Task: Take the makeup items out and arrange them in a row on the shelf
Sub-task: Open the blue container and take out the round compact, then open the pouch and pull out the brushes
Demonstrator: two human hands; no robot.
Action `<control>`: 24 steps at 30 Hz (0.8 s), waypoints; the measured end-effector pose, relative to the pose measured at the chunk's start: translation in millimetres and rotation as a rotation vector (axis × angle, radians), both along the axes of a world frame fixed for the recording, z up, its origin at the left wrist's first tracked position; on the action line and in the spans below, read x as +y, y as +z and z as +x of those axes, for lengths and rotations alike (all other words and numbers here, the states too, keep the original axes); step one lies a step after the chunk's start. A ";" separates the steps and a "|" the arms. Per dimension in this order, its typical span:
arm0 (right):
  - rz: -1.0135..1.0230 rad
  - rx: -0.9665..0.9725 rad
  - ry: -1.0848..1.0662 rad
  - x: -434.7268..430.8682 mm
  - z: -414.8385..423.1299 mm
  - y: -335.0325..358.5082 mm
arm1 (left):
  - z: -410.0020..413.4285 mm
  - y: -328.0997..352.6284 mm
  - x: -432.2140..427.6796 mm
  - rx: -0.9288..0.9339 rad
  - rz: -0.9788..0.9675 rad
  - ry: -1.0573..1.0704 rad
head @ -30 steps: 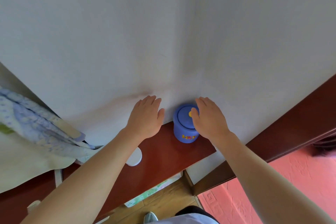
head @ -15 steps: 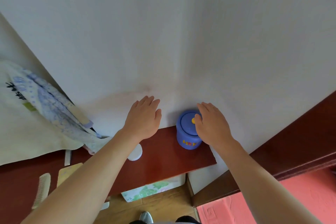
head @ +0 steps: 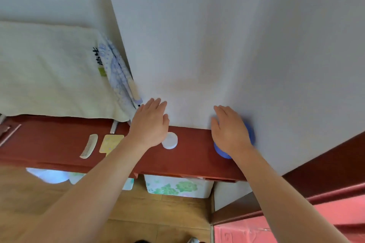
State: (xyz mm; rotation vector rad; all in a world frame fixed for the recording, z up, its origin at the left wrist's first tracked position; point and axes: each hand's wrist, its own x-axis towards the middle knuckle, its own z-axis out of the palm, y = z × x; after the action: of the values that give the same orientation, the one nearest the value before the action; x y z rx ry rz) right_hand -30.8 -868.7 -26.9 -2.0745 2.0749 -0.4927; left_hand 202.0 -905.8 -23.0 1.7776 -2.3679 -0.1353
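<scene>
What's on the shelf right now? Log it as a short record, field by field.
shelf: red-brown wood, against a white wall
left hand: open, flat, above the shelf, holding nothing
right hand: open, over the blue jar, grip unclear
blue jar: right end, mostly hidden
white lid: beside the left hand
comb: lying flat, left
yellow card: right of the comb
towel: hanging at left

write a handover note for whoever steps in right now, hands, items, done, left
Left hand: open, flat above the shelf, partly over the white jar.
Right hand: open, over the blue jar; grip cannot be told.
Shelf, left to right: comb, yellow card, white jar, blue jar.
Done: these four lie roughly in a row.
Left: even the spacing; check for more items.
</scene>
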 end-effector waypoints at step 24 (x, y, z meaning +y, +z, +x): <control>-0.076 -0.009 0.838 -0.3 471.3 5.2 | 414.9 16.7 179.9 0.000 -0.056 0.857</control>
State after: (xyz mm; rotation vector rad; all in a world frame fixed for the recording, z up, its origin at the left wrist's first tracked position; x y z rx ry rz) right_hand 440.5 -869.0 -21.7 -2.6856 1.0089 -0.4259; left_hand 616.9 -725.9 -6.3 2.5519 -1.3963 0.0506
